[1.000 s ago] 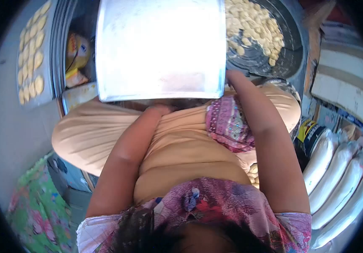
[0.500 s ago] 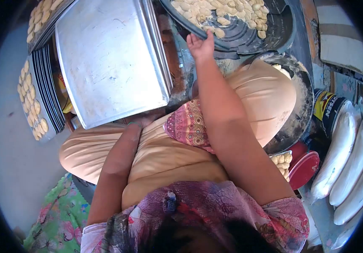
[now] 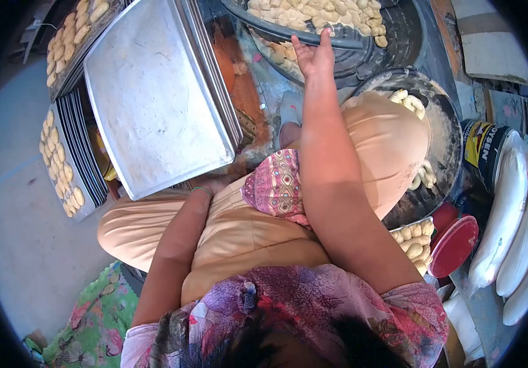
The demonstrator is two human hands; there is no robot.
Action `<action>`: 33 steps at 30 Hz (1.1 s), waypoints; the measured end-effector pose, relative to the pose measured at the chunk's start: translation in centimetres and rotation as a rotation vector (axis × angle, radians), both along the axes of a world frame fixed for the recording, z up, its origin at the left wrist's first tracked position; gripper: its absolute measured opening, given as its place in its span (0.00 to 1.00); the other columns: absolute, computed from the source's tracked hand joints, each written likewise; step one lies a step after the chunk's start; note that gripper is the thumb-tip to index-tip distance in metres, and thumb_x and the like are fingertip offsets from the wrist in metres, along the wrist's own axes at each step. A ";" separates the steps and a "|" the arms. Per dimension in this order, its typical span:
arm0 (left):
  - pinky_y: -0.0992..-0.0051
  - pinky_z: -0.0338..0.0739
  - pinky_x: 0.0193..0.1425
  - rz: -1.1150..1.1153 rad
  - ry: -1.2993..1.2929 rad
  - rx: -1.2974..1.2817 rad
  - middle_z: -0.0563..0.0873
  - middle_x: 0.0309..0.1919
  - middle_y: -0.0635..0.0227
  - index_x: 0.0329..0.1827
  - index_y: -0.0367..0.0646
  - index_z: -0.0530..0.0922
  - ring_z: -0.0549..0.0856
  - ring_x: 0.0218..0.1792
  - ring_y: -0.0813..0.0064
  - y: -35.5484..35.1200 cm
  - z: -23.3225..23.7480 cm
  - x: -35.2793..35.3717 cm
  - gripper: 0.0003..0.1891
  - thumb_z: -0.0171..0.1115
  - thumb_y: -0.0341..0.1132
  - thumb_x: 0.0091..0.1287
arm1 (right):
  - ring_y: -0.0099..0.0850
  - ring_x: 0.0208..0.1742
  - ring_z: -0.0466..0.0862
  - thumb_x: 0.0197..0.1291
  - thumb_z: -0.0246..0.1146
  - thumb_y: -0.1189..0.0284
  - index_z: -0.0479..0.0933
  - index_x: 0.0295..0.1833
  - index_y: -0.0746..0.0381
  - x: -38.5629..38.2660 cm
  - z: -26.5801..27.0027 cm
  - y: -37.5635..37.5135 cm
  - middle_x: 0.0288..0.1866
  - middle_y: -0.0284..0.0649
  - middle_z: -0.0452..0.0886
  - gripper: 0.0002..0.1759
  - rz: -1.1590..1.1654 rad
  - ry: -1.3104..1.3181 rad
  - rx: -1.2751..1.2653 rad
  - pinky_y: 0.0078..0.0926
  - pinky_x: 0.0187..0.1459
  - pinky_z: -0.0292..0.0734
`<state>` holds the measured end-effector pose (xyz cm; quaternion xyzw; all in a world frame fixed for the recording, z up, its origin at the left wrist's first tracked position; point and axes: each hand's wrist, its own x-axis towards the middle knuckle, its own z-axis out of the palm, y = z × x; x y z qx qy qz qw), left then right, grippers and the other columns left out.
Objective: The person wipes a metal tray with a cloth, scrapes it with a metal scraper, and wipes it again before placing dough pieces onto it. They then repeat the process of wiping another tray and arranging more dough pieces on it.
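Note:
My right hand (image 3: 314, 58) is reached far forward, its fingers closed at the near rim of a black basin (image 3: 276, 26). Pale dough pieces (image 3: 319, 12) lie spread in that basin. Below the rim, more dough pieces (image 3: 281, 54) show in a dark ridged container (image 3: 350, 64). My left hand (image 3: 213, 183) rests low by my lap, beside the lower edge of a stack of metal baking trays (image 3: 159, 92). Its fingers are mostly hidden, and whether it holds anything I cannot see.
By my right knee, a round black pan (image 3: 445, 129) holds dough rings (image 3: 411, 103). Near it are a tray of dough pieces (image 3: 414, 242), a red lid (image 3: 454, 246), a black bucket (image 3: 488, 150) and white plastic-wrapped rolls (image 3: 503, 221). Loaded trays (image 3: 61, 159) stand at left.
The black basin's near rim has risen and moved forward with my right hand, uncovering dough pieces underneath. My left hand stays low by my lap. The whole view has shifted slightly.

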<state>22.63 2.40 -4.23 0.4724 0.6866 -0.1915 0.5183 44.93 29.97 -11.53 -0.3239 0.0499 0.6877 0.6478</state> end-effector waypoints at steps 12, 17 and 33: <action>0.67 0.52 0.77 0.114 -0.091 -0.116 0.61 0.75 0.62 0.74 0.50 0.63 0.60 0.74 0.62 0.8 1.0 0.6 0.45 0.56 0.68 0.58 | 0.47 0.67 0.70 0.71 0.49 0.49 0.56 0.72 0.66 0.2 4.7 1.3 0.69 0.55 0.64 0.36 0.340 -0.202 0.159 0.48 0.63 0.71; 0.67 0.49 0.79 0.014 -0.135 -0.114 0.56 0.77 0.62 0.77 0.48 0.57 0.56 0.76 0.63 0.8 0.0 -0.2 0.47 0.49 0.70 0.62 | 0.50 0.70 0.66 0.71 0.50 0.48 0.52 0.73 0.70 -0.4 5.0 2.1 0.74 0.56 0.56 0.41 0.438 -0.143 0.294 0.48 0.64 0.70; 0.61 0.55 0.75 0.046 -0.391 0.261 0.63 0.72 0.55 0.73 0.45 0.62 0.63 0.72 0.56 -4.5 -7.5 1.8 0.29 0.39 0.52 0.74 | 0.52 0.67 0.69 0.54 0.33 0.22 0.55 0.73 0.71 -4.8 -5.5 -6.3 0.70 0.60 0.63 0.64 0.935 -0.366 -0.294 0.50 0.67 0.64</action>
